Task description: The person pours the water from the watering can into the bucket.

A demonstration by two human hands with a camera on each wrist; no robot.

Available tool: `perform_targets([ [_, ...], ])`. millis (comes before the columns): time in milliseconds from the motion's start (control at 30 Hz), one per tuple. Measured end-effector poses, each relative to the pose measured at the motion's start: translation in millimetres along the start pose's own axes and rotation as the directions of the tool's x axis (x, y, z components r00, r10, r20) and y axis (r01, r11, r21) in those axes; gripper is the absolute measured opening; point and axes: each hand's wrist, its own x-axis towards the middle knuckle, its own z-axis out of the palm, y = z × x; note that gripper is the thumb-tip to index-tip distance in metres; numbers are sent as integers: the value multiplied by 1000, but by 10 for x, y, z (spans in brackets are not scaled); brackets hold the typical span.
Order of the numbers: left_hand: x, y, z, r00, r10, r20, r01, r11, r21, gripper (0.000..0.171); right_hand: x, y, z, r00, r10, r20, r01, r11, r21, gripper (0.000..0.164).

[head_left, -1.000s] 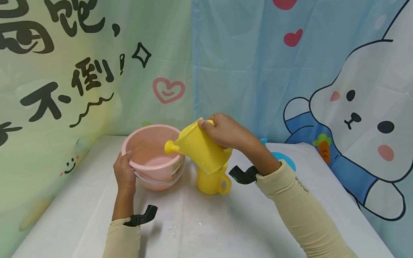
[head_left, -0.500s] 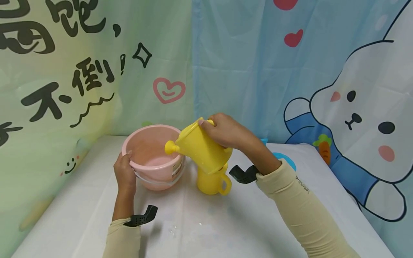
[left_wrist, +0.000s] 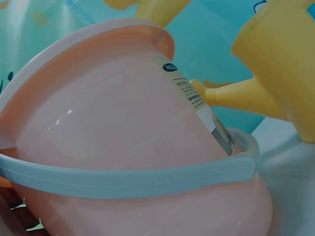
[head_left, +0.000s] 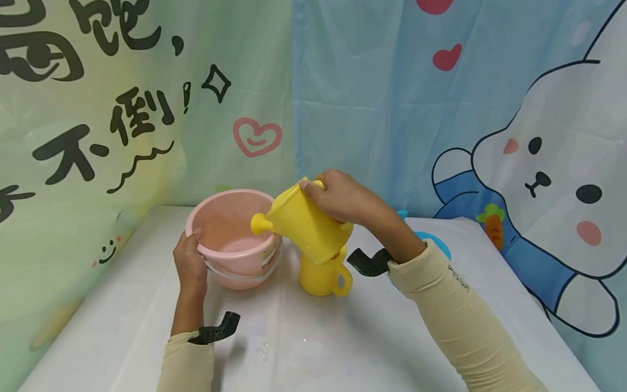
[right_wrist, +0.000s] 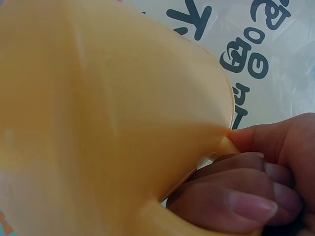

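A pink bucket [head_left: 245, 265] stands on the white table, its pale carrying handle [left_wrist: 128, 183] hanging down the front. My left hand [head_left: 191, 264] grips its rim at the left. With my right hand [head_left: 343, 196] I hold a yellow watering can [head_left: 313, 228], tipped leftward so that its round spout head [head_left: 261, 224] hangs over the bucket's right rim. In the right wrist view, fingers [right_wrist: 231, 201] curl round the can's handle. Whether water flows from the spout cannot be made out. Beneath the tipped can, a second yellow watering can [head_left: 315, 275] stands upright, partly covered by it.
Behind my right forearm sits a blue object [head_left: 435, 243], mostly hidden. Small water drops [head_left: 263, 351] lie on the white tabletop [head_left: 294, 365] near the front. A printed curtain [head_left: 343, 109] closes off the back and sides.
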Motion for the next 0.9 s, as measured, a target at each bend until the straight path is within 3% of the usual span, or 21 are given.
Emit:
perform_targets([
  [900, 0, -19, -6, 1000, 8, 5, -8, 1000, 12, 48, 27, -58, -30, 1000, 16, 24, -16, 999, -31, 46],
])
